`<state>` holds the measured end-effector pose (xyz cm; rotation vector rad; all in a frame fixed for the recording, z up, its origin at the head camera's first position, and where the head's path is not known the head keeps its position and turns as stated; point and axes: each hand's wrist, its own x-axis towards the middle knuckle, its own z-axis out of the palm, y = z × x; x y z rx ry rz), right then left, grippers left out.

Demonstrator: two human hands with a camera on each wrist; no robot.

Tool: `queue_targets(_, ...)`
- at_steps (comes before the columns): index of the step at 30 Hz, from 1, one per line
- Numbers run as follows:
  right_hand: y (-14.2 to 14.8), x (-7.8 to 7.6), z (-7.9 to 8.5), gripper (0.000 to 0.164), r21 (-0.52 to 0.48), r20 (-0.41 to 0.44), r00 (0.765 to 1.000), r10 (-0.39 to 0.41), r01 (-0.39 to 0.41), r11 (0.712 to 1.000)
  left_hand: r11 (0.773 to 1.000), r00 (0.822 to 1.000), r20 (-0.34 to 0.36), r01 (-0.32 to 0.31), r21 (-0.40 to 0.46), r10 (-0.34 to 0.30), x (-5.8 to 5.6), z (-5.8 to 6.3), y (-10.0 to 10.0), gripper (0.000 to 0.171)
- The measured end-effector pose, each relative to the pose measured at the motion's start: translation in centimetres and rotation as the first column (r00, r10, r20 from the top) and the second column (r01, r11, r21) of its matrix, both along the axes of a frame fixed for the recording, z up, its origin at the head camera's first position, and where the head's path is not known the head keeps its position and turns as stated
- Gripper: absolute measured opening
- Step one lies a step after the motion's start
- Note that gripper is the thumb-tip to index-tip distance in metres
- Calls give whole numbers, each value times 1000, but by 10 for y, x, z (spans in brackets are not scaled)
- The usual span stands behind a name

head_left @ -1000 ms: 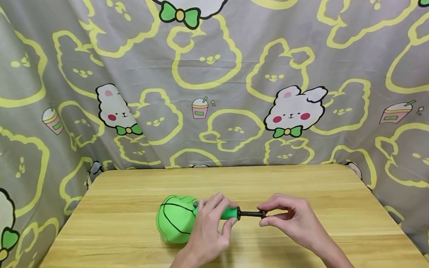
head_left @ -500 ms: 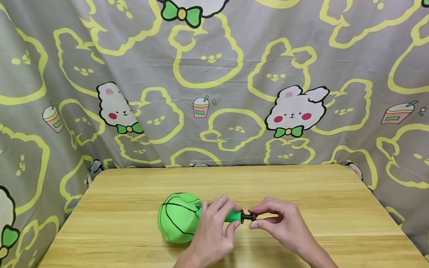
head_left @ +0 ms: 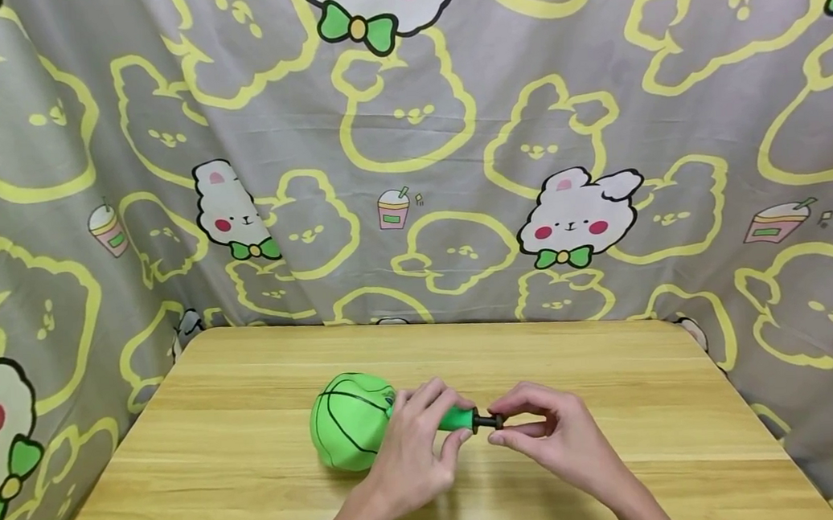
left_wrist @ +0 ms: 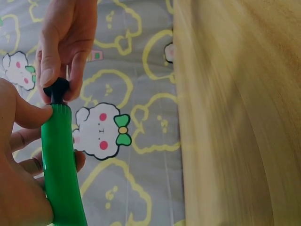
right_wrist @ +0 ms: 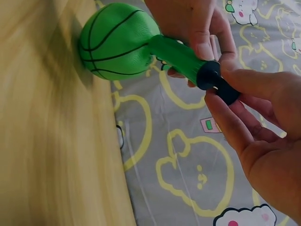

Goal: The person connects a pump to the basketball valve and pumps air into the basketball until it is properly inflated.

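A green ball point(head_left: 348, 426) with black seam lines, dented and not fully round in the head view, rests on the table. The green barrel of a small hand pump point(left_wrist: 59, 160) points at it, its far end meeting the ball in the right wrist view. My left hand point(head_left: 418, 445) is wrapped round the barrel, thumb and fingers near its black collar. At the other end, thumb and fingertips of my right hand point(head_left: 556, 439) pinch the black pump handle point(right_wrist: 226, 92). Only a short length of black rod shows between collar and handle. The left hand covers much of the barrel in the head view.
Both hands work over the light wooden table point(head_left: 250, 368). A grey curtain point(head_left: 439, 65) with yellow outlines and white rabbit figures hangs behind the table's far edge and along its sides.
Over the first half second my right hand pushed the handle left, and the long black rod slid mostly into the barrel. Since then it has barely moved. The left hand keeps its grip.
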<state>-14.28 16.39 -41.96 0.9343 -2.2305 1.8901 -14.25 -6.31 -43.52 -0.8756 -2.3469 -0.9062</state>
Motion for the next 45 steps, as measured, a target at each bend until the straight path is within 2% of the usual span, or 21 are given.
queue_targets(11, 15, -1, 8, 27, 10, -28, 1000, 5, -5, 1000, 1000, 999, 33, 0, 26, -1, -4, 1, -4, 27)
queue_targets(16, 23, 0, 13, 26, 18, -11, 1000, 21, -21, 1000, 999, 1000, 8, -8, 40, 8, -5, 1, -7, 26)
queue_targets(22, 36, 0, 21, 27, 25, 33, 999, 30, -31, 999, 998, 1000, 11, -20, 60, 19, -7, 1, -10, 28)
queue_targets(31, 56, 2, 31, 27, 50, 16, 1000, 19, -20, 999, 996, 999, -8, -32, 78, 33, -11, 3, -16, 27)
queue_targets(40, 61, 1, 33, 27, 72, -3, 1000, -3, 3, 997, 997, 999, -19, -30, 73, 31, -11, 3, -17, 24)
queue_targets(45, 56, -1, 30, 26, 49, -15, 1000, -15, 15, 999, 997, 999, -20, -41, 71, 42, -11, 4, -16, 25)
